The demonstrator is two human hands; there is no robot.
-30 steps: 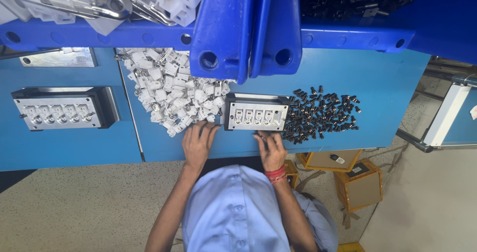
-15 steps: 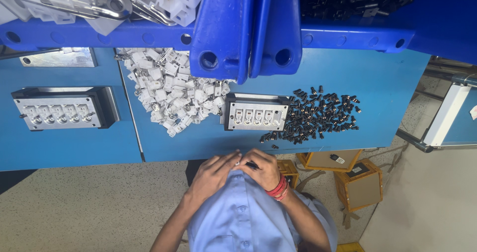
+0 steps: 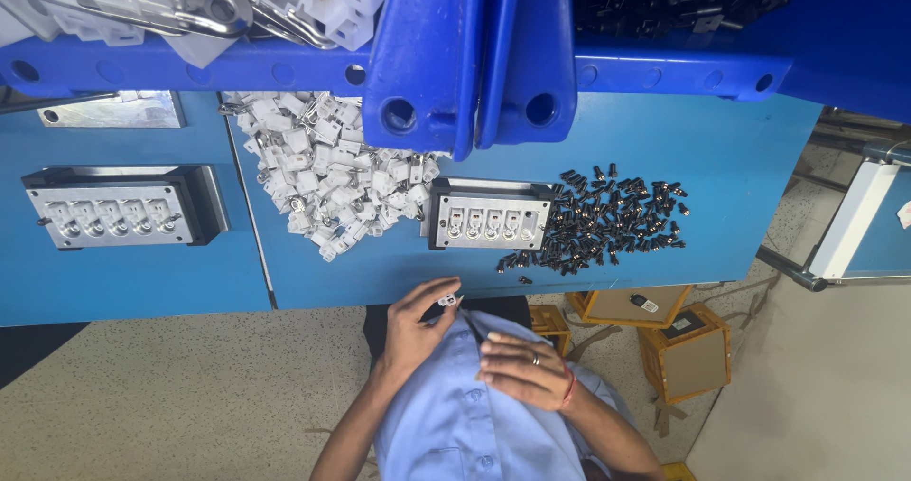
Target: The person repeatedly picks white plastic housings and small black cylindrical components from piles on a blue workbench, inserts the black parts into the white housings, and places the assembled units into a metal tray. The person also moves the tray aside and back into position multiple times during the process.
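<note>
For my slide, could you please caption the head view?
Left hand pinches a small white part beside right hand.

White parts [image 3: 327,173] and black pins [image 3: 612,220] are crowding the fixture [image 3: 489,213]; bare tabletop [image 3: 740,168] is lying open toward the right edge.

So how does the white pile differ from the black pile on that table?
The white pile holds pale, blocky pieces; the black pile holds darker, smaller, slimmer ones. The white pile lies left of the metal jig, the black pile right of it. Both are loose heaps on the blue table.
</note>
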